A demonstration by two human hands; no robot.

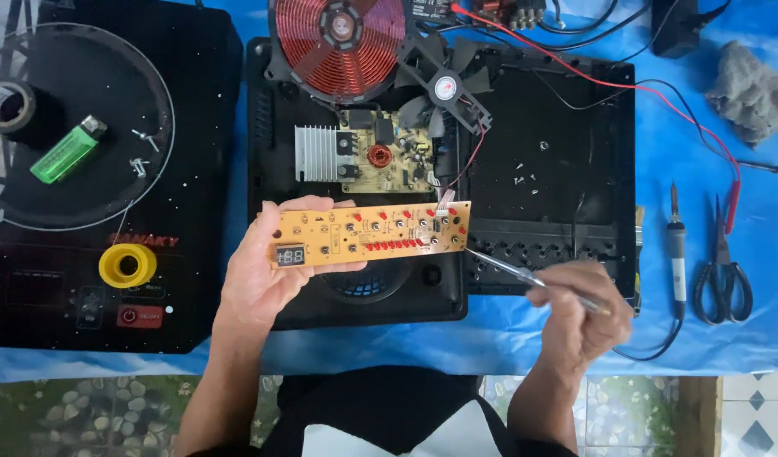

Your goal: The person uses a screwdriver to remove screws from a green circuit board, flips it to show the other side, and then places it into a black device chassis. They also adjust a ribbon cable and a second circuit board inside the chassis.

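Note:
My left hand (258, 275) holds a long yellow circuit board (368, 234) by its left end, level above the opened black cooker housing (541, 152). The board carries a small digit display, a row of red lights and several buttons. My right hand (579, 309) grips a thin metal tool (499, 269) like a pen; its tip touches the lower right edge of the board. A bundle of thin wires runs from the board's right end up to the main circuit board (380, 156) inside the housing.
A red copper coil (338, 38) and a black fan (444, 85) lie at the back. On the glass cooker top (194, 127) at left rest a green lighter (66, 151), black tape, screws and a yellow solder spool (127, 265). A soldering iron (677, 250), scissors (722, 275) and grey cloth (753, 89) lie right.

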